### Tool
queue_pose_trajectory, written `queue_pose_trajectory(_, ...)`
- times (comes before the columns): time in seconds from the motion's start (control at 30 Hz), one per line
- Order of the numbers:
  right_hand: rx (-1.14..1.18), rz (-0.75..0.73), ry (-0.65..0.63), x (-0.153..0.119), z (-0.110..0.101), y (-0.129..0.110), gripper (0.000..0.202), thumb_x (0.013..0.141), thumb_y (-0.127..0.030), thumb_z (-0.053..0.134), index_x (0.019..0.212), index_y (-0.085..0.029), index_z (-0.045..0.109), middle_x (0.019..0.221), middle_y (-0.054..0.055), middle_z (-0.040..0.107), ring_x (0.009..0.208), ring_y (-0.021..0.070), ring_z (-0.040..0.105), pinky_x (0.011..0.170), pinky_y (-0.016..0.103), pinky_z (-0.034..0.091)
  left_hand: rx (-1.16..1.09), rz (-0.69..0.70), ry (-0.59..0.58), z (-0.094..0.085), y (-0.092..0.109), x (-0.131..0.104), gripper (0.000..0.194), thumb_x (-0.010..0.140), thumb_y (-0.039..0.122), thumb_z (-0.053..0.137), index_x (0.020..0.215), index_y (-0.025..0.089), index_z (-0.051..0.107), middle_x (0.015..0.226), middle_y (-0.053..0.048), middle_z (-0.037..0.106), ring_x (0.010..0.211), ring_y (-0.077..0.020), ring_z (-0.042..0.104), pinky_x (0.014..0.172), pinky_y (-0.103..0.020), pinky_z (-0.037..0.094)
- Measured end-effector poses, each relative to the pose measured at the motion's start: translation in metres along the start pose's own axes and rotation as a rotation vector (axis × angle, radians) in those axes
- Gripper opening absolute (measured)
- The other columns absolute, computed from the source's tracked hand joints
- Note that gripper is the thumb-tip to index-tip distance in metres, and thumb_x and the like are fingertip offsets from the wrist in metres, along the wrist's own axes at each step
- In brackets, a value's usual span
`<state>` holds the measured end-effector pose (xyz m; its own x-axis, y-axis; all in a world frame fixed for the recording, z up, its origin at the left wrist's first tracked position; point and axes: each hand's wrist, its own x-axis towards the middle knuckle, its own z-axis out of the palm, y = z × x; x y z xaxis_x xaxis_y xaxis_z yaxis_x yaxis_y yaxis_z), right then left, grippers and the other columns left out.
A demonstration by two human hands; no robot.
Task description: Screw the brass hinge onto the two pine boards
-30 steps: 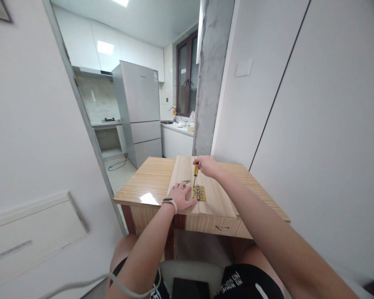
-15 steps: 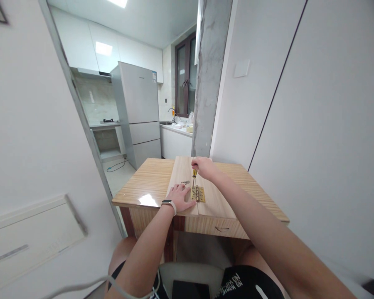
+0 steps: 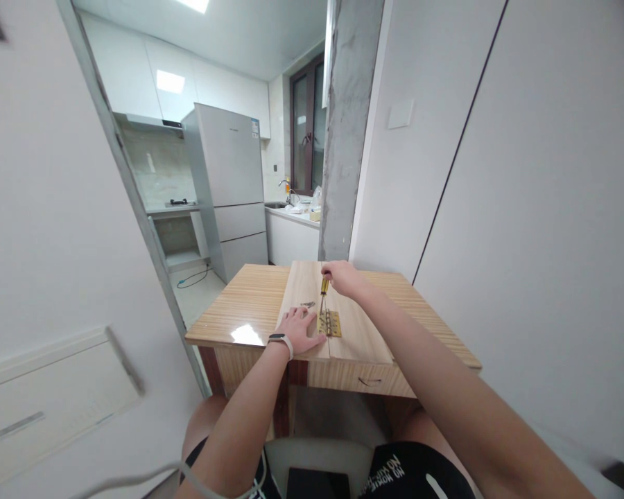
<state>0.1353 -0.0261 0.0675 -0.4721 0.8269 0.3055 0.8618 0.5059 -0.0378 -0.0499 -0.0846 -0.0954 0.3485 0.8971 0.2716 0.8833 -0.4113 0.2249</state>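
The hinge (image 3: 331, 324) lies across two boards (image 3: 304, 283) on the table (image 3: 249, 294).

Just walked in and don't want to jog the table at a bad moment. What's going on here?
Someone is seated at a wooden table. Their right hand grips a yellow-handled screwdriver, pointed down at the left side of a brass-coloured hinge lying across the seam between two pale boards. The left hand rests spread on the left board beside the hinge. Small metal pieces, possibly screws, lie just beyond it.
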Motion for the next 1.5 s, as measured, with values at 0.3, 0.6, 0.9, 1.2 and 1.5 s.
queue_pose_trajectory(0.3, -0.036, -0.013, 0.048, 0.0, 0.001, -0.004, 0.021, 0.098, -0.028, 0.058, 0.105, -0.021, 0.077, 0.107, 0.01, 0.075, 0.102, 0.0214, 0.068, 0.086, 0.027, 0.046, 0.011, 0.009, 0.005, 0.0, 0.0, 0.0, 0.076, 0.082, 0.083, 0.046, 0.14, 0.036, 0.053, 0.143, -0.008, 0.048, 0.132, -0.0359, 0.04, 0.11, -0.053, 0.034)
queue_pose_trajectory(0.6, 0.022, -0.036, 0.037, 0.001, 0.007, 0.005, 0.029, 0.094, -0.012, 0.057, 0.115, -0.022, 0.075, 0.116, 0.007, 0.074, 0.107, 0.019, 0.066, 0.092, 0.025, 0.045, 0.008, 0.017, 0.005, 0.0, -0.001, -0.001, 0.077, 0.082, 0.083, 0.045, 0.141, 0.035, 0.052, 0.143, -0.008, 0.048, 0.132, -0.0364, 0.04, 0.11, -0.053, 0.034)
queue_pose_trajectory(0.9, -0.019, 0.031, -0.012, 0.002, 0.001, -0.003, 0.021, 0.099, -0.027, 0.058, 0.108, -0.019, 0.074, 0.111, 0.01, 0.075, 0.106, 0.0206, 0.067, 0.089, 0.025, 0.044, 0.031, 0.014, -0.008, -0.001, 0.0, -0.001, 0.077, 0.082, 0.083, 0.044, 0.141, 0.035, 0.052, 0.144, -0.008, 0.048, 0.132, -0.0358, 0.04, 0.11, -0.052, 0.034)
queue_pose_trajectory(1.2, -0.056, 0.026, 0.055, -0.001, 0.002, -0.007, 0.023, 0.099, -0.036, 0.058, 0.099, -0.02, 0.074, 0.102, 0.009, 0.075, 0.096, 0.0208, 0.067, 0.081, 0.027, 0.043, 0.021, 0.021, 0.008, -0.001, -0.001, 0.0, 0.077, 0.082, 0.083, 0.045, 0.141, 0.035, 0.052, 0.143, -0.008, 0.049, 0.131, -0.0357, 0.04, 0.109, -0.052, 0.035)
queue_pose_trajectory(1.5, 0.054, -0.032, 0.023, 0.001, 0.008, 0.007, 0.028, 0.094, -0.012, 0.058, 0.113, -0.022, 0.075, 0.109, 0.006, 0.076, 0.098, 0.0177, 0.068, 0.083, 0.024, 0.044, 0.02, 0.027, 0.007, -0.001, -0.002, -0.001, 0.078, 0.082, 0.083, 0.045, 0.142, 0.034, 0.052, 0.142, -0.008, 0.049, 0.13, -0.0356, 0.041, 0.108, -0.052, 0.037)
